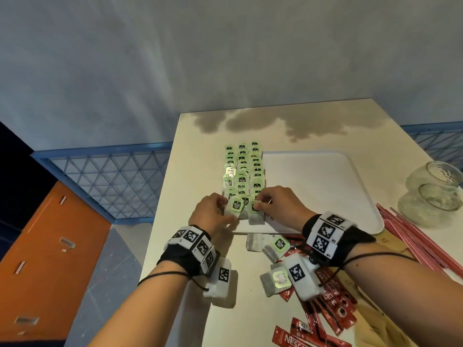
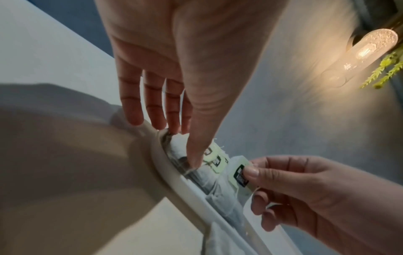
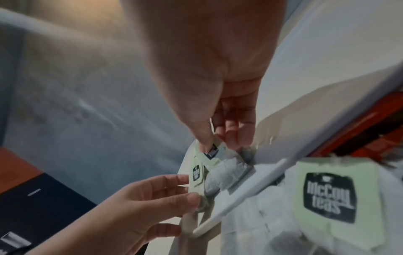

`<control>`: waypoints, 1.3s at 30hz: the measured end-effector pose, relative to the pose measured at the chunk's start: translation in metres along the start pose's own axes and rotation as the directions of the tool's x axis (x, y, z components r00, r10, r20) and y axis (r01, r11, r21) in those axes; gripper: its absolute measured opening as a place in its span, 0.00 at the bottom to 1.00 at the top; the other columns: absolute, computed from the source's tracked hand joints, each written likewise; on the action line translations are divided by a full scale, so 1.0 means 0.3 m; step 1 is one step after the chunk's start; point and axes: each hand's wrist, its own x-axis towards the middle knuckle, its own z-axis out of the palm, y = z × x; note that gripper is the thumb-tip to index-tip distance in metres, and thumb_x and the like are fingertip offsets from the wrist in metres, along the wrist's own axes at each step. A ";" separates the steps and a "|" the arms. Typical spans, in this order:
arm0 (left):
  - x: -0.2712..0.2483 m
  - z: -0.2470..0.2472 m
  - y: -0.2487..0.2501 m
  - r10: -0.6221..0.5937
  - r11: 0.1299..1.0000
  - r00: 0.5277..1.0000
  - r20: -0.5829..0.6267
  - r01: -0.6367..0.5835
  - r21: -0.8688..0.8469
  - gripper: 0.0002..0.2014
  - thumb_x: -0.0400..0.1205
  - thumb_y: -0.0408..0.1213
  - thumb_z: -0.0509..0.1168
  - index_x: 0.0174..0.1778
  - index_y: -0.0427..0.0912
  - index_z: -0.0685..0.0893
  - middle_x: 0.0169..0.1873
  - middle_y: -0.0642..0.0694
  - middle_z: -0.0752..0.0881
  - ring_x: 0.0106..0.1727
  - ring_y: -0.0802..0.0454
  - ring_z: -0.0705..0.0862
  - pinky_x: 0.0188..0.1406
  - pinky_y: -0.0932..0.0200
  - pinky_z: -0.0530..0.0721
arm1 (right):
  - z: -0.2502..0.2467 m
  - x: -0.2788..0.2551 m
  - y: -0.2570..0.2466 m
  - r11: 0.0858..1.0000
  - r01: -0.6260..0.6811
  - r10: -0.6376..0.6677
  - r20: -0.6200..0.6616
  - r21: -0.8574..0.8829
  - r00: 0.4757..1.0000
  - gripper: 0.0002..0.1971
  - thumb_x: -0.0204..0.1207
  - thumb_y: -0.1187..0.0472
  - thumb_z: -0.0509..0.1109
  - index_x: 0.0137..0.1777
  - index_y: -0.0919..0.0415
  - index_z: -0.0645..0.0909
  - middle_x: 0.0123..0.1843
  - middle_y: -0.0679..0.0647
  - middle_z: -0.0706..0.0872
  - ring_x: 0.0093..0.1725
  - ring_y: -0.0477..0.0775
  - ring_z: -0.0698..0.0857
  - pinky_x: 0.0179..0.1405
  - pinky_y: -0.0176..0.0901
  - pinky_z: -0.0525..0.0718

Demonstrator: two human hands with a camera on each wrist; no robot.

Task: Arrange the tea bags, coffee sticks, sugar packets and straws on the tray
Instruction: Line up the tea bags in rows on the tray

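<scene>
A cream tabletop [image 1: 200,284] fills the lower right of the head view, carrying a white tray [image 1: 325,186]. Rows of green-tagged tea bags [image 1: 243,169] line the tray's left edge. At their near end, the left hand [image 1: 213,214] pinches one tea bag [image 1: 234,209]; the right hand [image 1: 280,204] pinches the neighbouring bag's tag [image 1: 255,206]. Red coffee sticks [image 1: 325,309] and straws [image 1: 413,236] lie lower right.

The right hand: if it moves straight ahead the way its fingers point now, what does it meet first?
Probably the left hand, just past the tea bag that the right hand pinches; depth is unclear.
</scene>
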 end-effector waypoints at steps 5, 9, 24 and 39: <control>0.034 0.022 -0.004 -0.012 1.000 0.999 -0.047 0.012 -0.013 0.15 0.73 0.47 0.77 0.51 0.50 0.82 0.40 0.52 0.84 0.46 0.52 0.84 0.50 0.51 0.85 | 0.028 0.034 -0.004 1.000 0.007 -0.007 0.033 0.009 0.999 0.04 0.78 0.60 0.74 0.41 0.54 0.84 0.30 0.42 0.81 0.34 0.46 0.81 0.42 0.40 0.77; 0.034 0.027 -0.014 -0.010 0.996 0.996 -0.090 0.001 -0.091 0.06 0.75 0.44 0.75 0.41 0.50 0.84 0.35 0.53 0.86 0.42 0.51 0.85 0.46 0.53 0.84 | 0.037 0.046 0.001 0.996 -0.010 0.008 0.021 0.085 1.000 0.03 0.75 0.61 0.77 0.43 0.54 0.85 0.34 0.53 0.87 0.35 0.50 0.84 0.46 0.45 0.84; 0.009 0.004 -0.031 -0.039 0.989 0.980 -0.196 0.009 -0.151 0.05 0.78 0.35 0.70 0.45 0.48 0.82 0.42 0.52 0.85 0.44 0.51 0.84 0.47 0.54 0.81 | -0.035 0.032 0.033 0.982 -0.019 0.047 -0.145 0.189 0.988 0.07 0.71 0.65 0.79 0.47 0.58 0.86 0.37 0.54 0.90 0.33 0.47 0.87 0.41 0.37 0.85; 0.001 0.054 0.071 0.174 0.961 0.976 0.127 -0.197 0.194 0.11 0.71 0.40 0.73 0.45 0.60 0.84 0.42 0.54 0.77 0.43 0.55 0.79 0.33 0.62 0.71 | 0.000 0.006 0.064 0.993 -0.081 0.080 0.010 0.086 0.997 0.18 0.65 0.68 0.81 0.50 0.56 0.78 0.36 0.53 0.87 0.33 0.47 0.82 0.33 0.33 0.77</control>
